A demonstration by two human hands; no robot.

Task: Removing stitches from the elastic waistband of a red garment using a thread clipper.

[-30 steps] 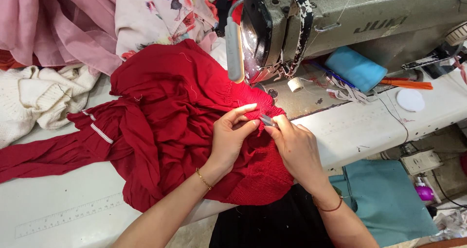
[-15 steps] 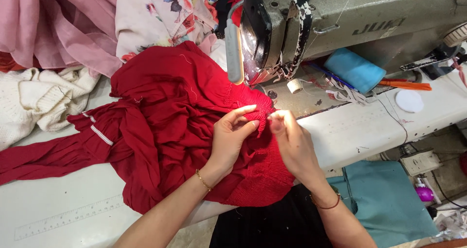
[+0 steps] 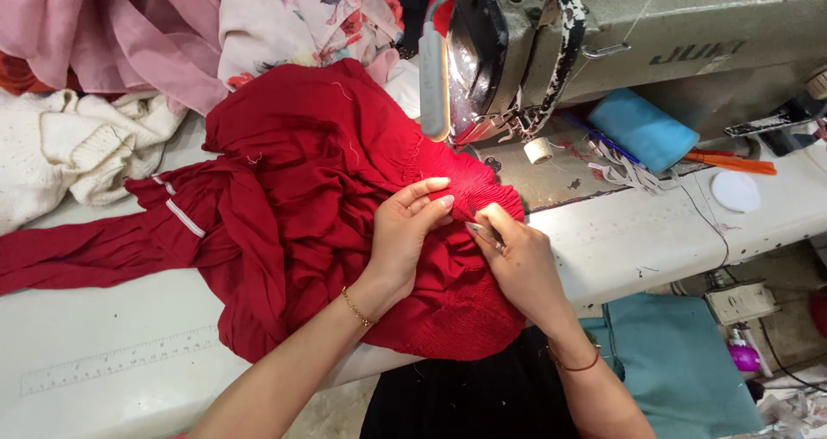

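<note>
The red garment (image 3: 293, 198) lies heaped on the white sewing table (image 3: 103, 336), its gathered, shirred edge drawn up to the base of the grey industrial sewing machine (image 3: 689, 34). One long red strip of it trails away toward the left edge of the table.

The person's left hand (image 3: 405, 232) rests on the shirred section, fingers pressed together and curled, thumb and forefinger pinching a fold of the red cloth. A gold bracelet sits on that wrist.

The right hand (image 3: 521, 262) is just beside it, touching the same fold. Its fingers are closed on a small metal thread snip (image 3: 482, 232), the tip laid against the cloth between the two hands. A dark red band circles that wrist.

On the machine bed lie a blue thread cone (image 3: 644, 130) on its side, a small white spool (image 3: 539, 150) and an orange-handled tool (image 3: 732, 161). Pink fabric (image 3: 112, 34), floral fabric (image 3: 301, 17) and a cream knit (image 3: 60, 150) are piled at the table's far left. A ruler strip (image 3: 112, 361) is set into the table's near edge.
</note>
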